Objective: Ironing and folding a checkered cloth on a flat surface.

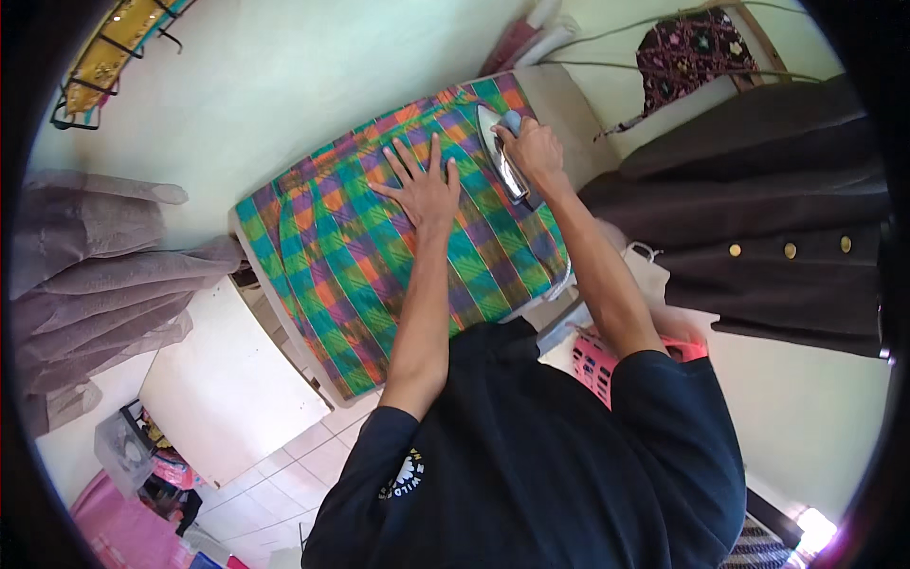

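Note:
A green, purple and orange plaid cloth [351, 275] lies spread over a padded ironing surface [569, 109], with some folds along its far edge. My left hand [426, 192] rests flat on the cloth with its fingers spread, left of the iron. My right hand [536, 156] is wrapped round the handle of a clothes iron [502, 161]. The iron lies near the right end of the cloth, its tip pointing away from me and its shiny metal plate edge showing. Part of the handle is hidden by my fingers.
A dark coat with gold buttons [758, 213] hangs at the right, near a pink basket [592, 365]. Sheer mauve fabric [104, 256] hangs at the left above a white cabinet [237, 389]. A wire rack [100, 66] is on the wall at upper left.

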